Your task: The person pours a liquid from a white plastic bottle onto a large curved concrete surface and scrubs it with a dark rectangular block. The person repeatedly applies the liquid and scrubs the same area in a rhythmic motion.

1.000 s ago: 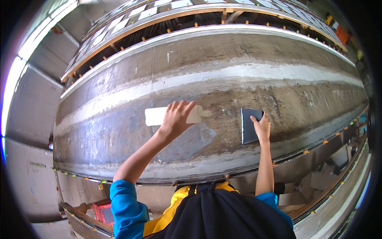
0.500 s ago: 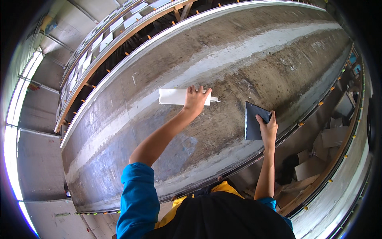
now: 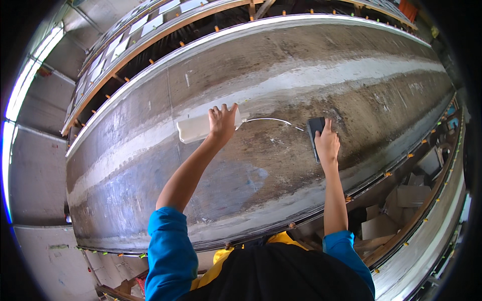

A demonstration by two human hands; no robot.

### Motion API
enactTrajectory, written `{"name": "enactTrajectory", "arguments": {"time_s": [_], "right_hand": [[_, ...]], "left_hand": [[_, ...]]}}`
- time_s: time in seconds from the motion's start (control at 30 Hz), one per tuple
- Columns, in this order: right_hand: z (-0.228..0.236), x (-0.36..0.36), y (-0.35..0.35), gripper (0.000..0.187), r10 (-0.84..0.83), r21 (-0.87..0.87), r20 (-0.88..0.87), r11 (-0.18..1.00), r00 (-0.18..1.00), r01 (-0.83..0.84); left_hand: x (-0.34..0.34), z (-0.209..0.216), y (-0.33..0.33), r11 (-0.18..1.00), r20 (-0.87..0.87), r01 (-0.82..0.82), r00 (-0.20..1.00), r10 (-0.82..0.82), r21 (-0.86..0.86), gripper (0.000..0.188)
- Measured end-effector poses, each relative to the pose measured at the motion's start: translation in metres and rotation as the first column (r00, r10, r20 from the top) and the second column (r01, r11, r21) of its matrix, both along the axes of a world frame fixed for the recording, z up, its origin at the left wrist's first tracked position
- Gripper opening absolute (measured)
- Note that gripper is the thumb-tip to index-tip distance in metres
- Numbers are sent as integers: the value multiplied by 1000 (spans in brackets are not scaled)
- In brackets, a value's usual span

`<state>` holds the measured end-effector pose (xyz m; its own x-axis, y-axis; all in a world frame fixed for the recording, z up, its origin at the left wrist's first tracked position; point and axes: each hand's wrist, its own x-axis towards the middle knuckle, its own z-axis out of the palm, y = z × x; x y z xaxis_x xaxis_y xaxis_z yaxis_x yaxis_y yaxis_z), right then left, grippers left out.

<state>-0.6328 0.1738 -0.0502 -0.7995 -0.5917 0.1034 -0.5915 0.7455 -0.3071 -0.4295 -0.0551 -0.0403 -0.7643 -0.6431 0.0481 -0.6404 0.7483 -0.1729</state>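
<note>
My left hand [image 3: 221,123] is wrapped round a white squeeze bottle [image 3: 193,129], which lies nearly level above the long table surface [image 3: 216,175]. From its narrow nozzle a thin white stream [image 3: 268,119] arcs out to the right over the brown, stained part of the surface. Farther right, my right hand [image 3: 327,143] grips a flat dark-grey spreader [image 3: 315,125], now seen narrow and tilted. Whether the spreader's edge touches the surface is hard to tell. The stream's end comes close to the spreader's left side.
Pale bands run along the stained surface. Beyond its far edge [image 3: 241,26] stands a wooden rack [image 3: 131,55] with pale rectangular pieces. Broken boards [image 3: 379,227] lie low on the right, beside another long pale surface [image 3: 424,251]. A panelled wall [image 3: 40,185] is at the left.
A white stream now comes from the bottle, which has shifted left and tilted. My right hand has moved up and turned the spreader, so its broad face no longer shows fully.
</note>
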Motion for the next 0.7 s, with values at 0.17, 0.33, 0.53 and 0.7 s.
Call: {"name": "enactTrajectory", "arguments": {"time_s": [0.17,0.33,0.53,0.7], "right_hand": [[-36,40,-82,30,48,126,24,991,999,-50],[-66,145,-130,22,463,75,-569,852,679,-518],[-25,70,-117,31,265,46,-77,964,961,-262],[-61,86,-137,16,248,177,-318,964,915,-200]], "left_hand": [[66,16,-12,969,-239,-97,959,153,229,71],[123,32,-14,926,-428,-149,853,298,348,69],[174,57,-9,850,-586,-127,672,452,511,67],[184,63,4,817,-682,-48,524,510,574,64]]}}
